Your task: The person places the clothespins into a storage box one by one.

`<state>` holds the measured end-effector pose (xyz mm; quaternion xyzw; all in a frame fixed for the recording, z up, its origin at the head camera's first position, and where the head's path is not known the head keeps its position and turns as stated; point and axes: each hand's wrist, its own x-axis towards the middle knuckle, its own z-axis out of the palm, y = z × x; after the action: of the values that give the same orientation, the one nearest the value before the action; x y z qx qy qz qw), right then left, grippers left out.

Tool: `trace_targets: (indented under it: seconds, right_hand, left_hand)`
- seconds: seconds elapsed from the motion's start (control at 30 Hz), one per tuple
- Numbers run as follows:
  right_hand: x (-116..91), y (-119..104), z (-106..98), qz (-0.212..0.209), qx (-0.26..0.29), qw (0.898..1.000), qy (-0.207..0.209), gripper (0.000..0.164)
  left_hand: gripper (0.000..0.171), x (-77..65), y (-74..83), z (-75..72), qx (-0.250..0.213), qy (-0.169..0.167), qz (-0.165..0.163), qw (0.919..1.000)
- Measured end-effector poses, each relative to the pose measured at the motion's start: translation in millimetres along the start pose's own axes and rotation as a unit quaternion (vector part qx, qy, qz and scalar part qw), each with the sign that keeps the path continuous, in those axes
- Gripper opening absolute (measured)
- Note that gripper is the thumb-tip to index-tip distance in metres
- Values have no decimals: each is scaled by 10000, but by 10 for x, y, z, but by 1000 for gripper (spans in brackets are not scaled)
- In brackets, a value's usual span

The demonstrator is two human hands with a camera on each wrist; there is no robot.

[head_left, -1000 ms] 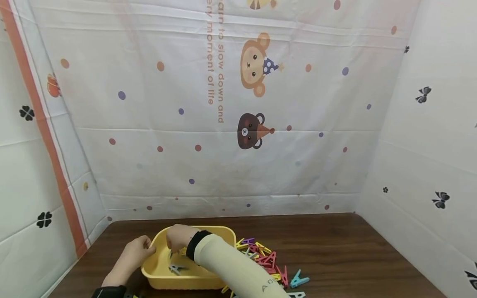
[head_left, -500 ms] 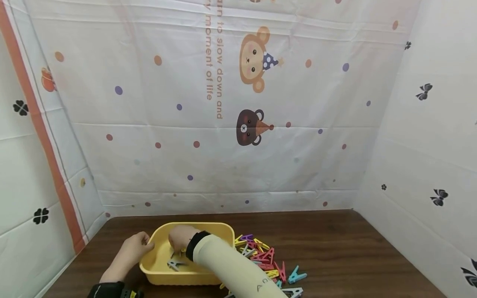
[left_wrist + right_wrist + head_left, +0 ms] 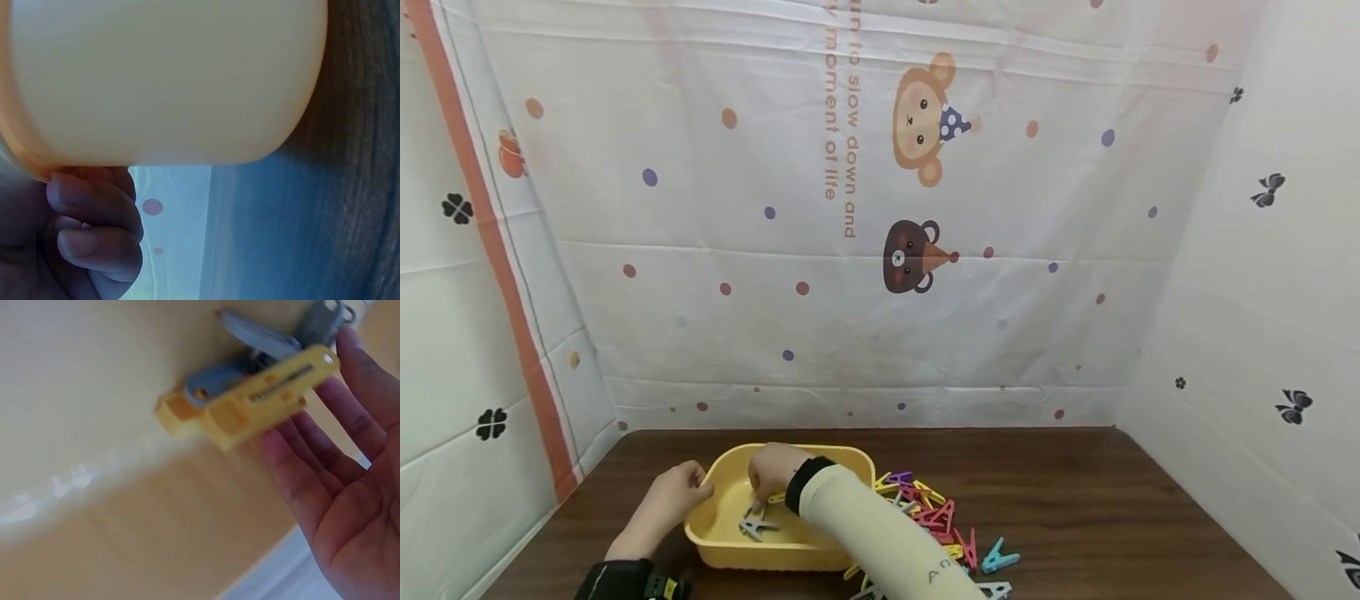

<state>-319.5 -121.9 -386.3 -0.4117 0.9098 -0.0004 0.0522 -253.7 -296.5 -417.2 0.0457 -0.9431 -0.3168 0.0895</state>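
At the left rim of a yellow plastic tub (image 3: 707, 546), my left hand (image 3: 673, 492) grips the edge between thumb and curled fingers. The left wrist view shows its fingers (image 3: 100, 247) under the tub's smooth side (image 3: 169, 81). My right hand (image 3: 771, 468) reaches down inside the tub, fingertips beside several clothespins. In the right wrist view a yellow clothespin (image 3: 256, 397) lies in front of grey clothespins (image 3: 265, 337). The right thumb and fingers (image 3: 287, 465) are spread apart next to the yellow one; contact is hard to tell.
Right of the tub, a pile of red, yellow, purple and grey clothespins (image 3: 936, 515) lies on the dark wooden table (image 3: 1075, 500). A blue clothespin (image 3: 998, 557) lies at its right side. Patterned white sheeting (image 3: 850, 333) hangs behind and on both sides.
The head view has shifted slightly. My left hand keeps its grip on the tub's rim. My right hand stays inside the tub, its fingertips now showing more clearly beside the grey clothespins.
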Motion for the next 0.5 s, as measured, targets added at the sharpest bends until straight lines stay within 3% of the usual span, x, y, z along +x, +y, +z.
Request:
trace_targets:
  seconds: [0.23, 0.4, 0.5]
  right_hand:
    - [-135, 168, -365, -223, 202, 9994, 146, 22]
    - [-464, 371, -664, -697, 404, 9957, 455, 20]
    - [-698, 573, -718, -849, 657, 9919, 674, 17]
  left_hand:
    - [15, 6, 46, -33, -12, -33, -34, 10000]
    - [15, -3, 51, -34, -8, -60, -14, 10000]
    - [15, -21, 25, -35, -13, -91, -57, 9999]
